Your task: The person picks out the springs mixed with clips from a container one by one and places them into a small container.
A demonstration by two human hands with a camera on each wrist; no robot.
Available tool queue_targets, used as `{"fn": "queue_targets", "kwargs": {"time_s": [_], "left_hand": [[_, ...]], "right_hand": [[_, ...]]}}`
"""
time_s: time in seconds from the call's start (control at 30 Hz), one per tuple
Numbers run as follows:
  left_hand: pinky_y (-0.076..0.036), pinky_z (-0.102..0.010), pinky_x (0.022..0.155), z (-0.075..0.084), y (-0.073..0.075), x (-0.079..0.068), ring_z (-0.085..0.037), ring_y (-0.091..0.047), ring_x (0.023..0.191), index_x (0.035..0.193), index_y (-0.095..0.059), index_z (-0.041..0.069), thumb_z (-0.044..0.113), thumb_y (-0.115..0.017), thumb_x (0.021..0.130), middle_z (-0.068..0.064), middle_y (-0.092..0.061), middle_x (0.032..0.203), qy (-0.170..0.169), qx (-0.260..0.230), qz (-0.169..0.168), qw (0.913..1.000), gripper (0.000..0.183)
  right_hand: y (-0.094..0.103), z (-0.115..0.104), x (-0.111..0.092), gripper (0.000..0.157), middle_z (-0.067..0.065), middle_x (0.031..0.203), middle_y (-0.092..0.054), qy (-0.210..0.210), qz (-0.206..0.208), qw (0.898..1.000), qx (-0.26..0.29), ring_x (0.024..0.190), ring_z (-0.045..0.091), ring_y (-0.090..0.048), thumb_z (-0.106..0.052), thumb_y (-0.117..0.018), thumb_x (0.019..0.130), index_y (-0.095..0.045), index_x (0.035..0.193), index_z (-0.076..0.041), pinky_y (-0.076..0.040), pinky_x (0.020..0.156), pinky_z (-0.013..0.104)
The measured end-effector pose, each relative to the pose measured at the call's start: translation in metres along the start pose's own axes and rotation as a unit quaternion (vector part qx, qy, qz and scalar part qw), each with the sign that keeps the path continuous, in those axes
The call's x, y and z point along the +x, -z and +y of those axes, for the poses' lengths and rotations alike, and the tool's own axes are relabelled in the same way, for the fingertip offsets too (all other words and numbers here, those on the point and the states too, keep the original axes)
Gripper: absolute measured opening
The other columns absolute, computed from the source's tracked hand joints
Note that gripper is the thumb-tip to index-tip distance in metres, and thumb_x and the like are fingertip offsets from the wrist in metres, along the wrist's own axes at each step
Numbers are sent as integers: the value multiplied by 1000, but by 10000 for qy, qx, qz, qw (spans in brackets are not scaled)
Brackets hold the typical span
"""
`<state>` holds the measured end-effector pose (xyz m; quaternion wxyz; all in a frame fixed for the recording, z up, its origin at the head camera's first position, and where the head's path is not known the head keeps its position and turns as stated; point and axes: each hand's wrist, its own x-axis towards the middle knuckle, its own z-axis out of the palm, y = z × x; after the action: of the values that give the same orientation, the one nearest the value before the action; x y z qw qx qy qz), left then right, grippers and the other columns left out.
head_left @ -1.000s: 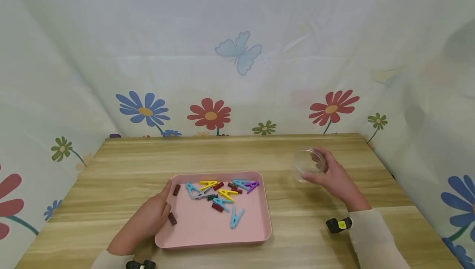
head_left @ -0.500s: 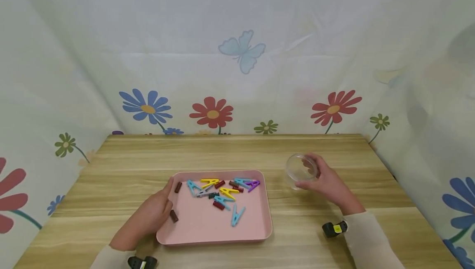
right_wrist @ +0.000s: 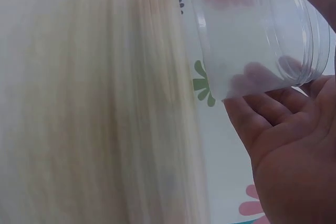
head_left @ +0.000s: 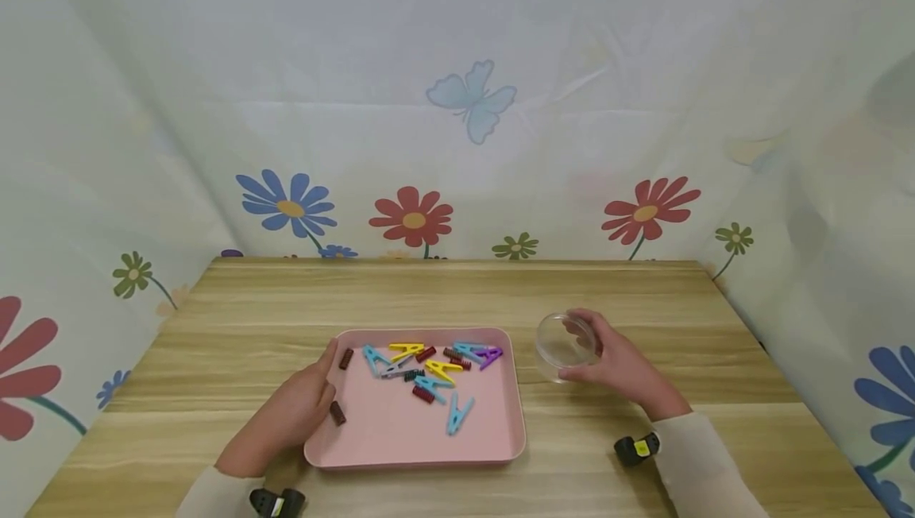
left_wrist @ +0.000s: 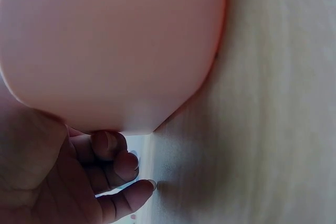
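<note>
Just right of the pink tray (head_left: 386, 438), the right hand (head_left: 625, 363) grasps a clear jar (head_left: 552, 349), thumb and fingers round its side, and seems to hold it off the table (head_left: 586, 438). The jar looks light and stiff but smooth, so it would probably slip in a loose pinch and is best held round the wall, below the rim. At the tray's left side, the left hand (head_left: 303, 403) grips the thin, stiff-looking edge, a sound hold for steadying the loose clothespins (head_left: 457, 415) and springs (head_left: 423, 395) inside.
</note>
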<state>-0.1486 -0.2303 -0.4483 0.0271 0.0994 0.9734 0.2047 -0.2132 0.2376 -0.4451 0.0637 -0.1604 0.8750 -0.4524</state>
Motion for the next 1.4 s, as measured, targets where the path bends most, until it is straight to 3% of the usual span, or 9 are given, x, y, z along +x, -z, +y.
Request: {"fn": "queue_targets", "kwargs": {"time_s": [0.47, 0.7, 1.07, 1.4], "left_hand": [[-48, -46, 89, -2, -1, 0, -23, -54, 93, 150, -18, -10, 8, -41, 96, -31, -48, 139, -6, 79, 4, 10000, 61], [-47, -40, 79, -3, -2, 0, -23, -53, 88, 149, -18, -11, 8, -41, 96, -31, -50, 136, -48, 103, 53, 9999, 61], [-48, -41, 81, -4, -2, -1, -23, -54, 89, 149, -18, -11, 8, -41, 97, -32, -50, 137, -27, 95, 24, 9999, 61], [-48, -39, 77, -2, -2, -1, -21, -52, 84, 148, -21, -12, 7, -43, 95, -29, -57, 126, -243, 146, 215, 9994, 60]], "right_hand": [[-7, -3, -1, 85, 7, 145, -50, 250, -169, 9995, -13, 137, 32, -44, -29, -86, 71, -37, 140, -25, -32, 109, 59], [-11, -1, -2, 85, 3, 144, -51, 245, -369, 9990, 34, 136, 27, -45, -34, -87, 70, -37, 139, -30, -34, 109, 59], [-17, -5, -3, 93, 4, 142, -53, 171, -652, 9977, 36, 135, 27, -46, -32, -88, 68, -38, 146, -23, -35, 110, 55], [-20, -1, -4, 91, 3, 143, -53, 260, -798, 9964, 77, 135, 22, -47, -30, -90, 66, -40, 142, -28, -34, 112, 47]]}}
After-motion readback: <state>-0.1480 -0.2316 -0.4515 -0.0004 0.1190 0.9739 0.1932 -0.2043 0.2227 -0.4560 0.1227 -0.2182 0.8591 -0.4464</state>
